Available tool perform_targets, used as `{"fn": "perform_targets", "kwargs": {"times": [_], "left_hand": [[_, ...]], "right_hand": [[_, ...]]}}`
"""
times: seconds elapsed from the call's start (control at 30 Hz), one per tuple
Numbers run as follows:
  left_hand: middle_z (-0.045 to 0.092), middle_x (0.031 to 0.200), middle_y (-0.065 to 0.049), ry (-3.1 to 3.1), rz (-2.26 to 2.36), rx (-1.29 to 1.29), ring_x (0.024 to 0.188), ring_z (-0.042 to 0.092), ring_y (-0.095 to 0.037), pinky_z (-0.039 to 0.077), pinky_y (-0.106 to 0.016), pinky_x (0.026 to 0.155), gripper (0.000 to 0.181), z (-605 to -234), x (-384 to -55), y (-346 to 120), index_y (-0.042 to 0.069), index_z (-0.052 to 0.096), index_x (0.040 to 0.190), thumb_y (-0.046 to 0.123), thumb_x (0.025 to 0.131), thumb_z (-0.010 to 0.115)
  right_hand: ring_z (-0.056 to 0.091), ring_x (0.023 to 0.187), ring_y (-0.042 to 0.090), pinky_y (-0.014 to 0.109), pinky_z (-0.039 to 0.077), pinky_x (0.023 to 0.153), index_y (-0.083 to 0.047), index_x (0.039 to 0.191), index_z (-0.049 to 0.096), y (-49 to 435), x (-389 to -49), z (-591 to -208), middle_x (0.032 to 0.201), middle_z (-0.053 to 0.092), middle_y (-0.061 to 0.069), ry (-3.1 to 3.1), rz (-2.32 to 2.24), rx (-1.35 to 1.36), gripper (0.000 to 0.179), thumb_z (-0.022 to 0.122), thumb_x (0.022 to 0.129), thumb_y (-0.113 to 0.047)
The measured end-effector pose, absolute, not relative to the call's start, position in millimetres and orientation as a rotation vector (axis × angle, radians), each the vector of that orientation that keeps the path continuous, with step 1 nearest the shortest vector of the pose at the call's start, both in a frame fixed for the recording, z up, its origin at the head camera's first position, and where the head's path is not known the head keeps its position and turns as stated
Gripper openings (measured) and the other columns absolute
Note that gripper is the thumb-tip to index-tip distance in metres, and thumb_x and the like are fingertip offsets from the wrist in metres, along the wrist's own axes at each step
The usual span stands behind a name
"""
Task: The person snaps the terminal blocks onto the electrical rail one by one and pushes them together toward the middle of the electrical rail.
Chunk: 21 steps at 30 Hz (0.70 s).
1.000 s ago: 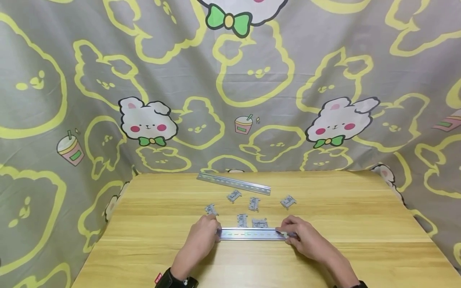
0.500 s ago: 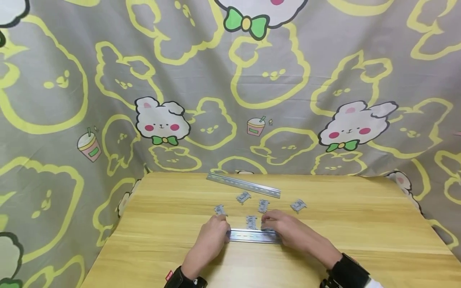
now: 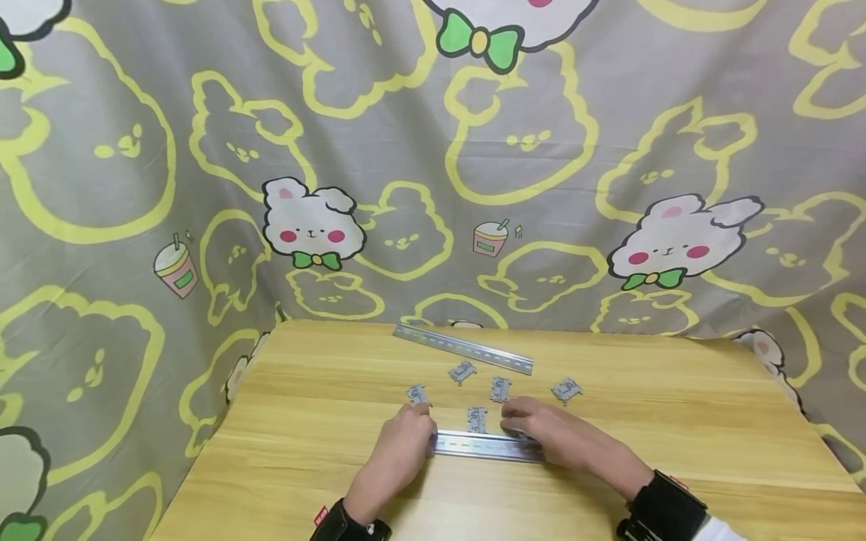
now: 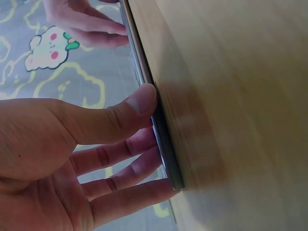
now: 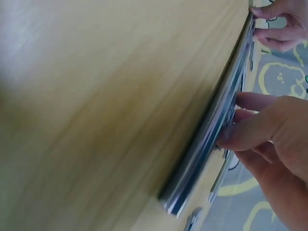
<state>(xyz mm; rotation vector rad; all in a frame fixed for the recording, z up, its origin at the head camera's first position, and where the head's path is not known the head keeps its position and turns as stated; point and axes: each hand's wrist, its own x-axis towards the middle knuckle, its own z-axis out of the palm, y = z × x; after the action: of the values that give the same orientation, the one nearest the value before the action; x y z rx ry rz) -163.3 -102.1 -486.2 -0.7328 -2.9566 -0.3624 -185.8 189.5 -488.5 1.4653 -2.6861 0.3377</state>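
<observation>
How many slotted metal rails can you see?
2. The near rail, gripped at its left end by the left hand; the far rail, slanted at the back of the table.

Patterned fabric (image 3: 406, 161) hangs before you as a backdrop, grey in ground colour and softly creased. Note that it turns at two corners to enclose your left and right sides. Observe the print: yellow animal outlines (image 3: 528, 143) repeat throughout, interspersed with a white rabbit head (image 3: 313, 222) at left, a second rabbit head (image 3: 676, 244) at right, and pink drink cups, one left (image 3: 176, 267) and one central (image 3: 490, 238). A green bow (image 3: 479, 41) shows at the top edge. Below, you face a table (image 3: 304, 421) of light, yellowish wood, its grain running crosswise and its far edge meeting the fabric. A pale sheen (image 3: 473, 500) marks light reflected nearest you.
</observation>
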Motion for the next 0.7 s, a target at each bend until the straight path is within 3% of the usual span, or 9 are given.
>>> {"fn": "perform_targets", "kwargs": {"times": [0.3,0.7], "left_hand": [[0.062,0.085,0.0,-2.939,-0.354,-0.734,0.075,0.056,-0.016,0.051,-0.028,0.059,0.016,-483.6,-163.1,-101.9,0.013,0.076,0.076,0.013,0.07,0.092],[0.062,0.085,0.002,-2.944,-0.32,-0.698,0.074,0.057,-0.016,0.05,-0.03,0.054,0.013,-482.3,-160.2,-101.4,0.014,0.077,0.077,0.009,0.073,0.088]], "right_hand": [[0.062,0.116,0.029,0.037,0.054,0.096,0.002,0.121,0.071,210.4,-181.8,-476.6,0.125,0.062,0.014,-2.88,0.375,1.328,0.05,0.062,0.078,0.027],[0.057,0.102,0.021,0.034,0.057,0.081,-0.004,0.126,0.067,242.3,-179.2,-481.2,0.117,0.058,0.01,-2.865,0.403,1.124,0.059,0.082,0.07,0.008]]}}
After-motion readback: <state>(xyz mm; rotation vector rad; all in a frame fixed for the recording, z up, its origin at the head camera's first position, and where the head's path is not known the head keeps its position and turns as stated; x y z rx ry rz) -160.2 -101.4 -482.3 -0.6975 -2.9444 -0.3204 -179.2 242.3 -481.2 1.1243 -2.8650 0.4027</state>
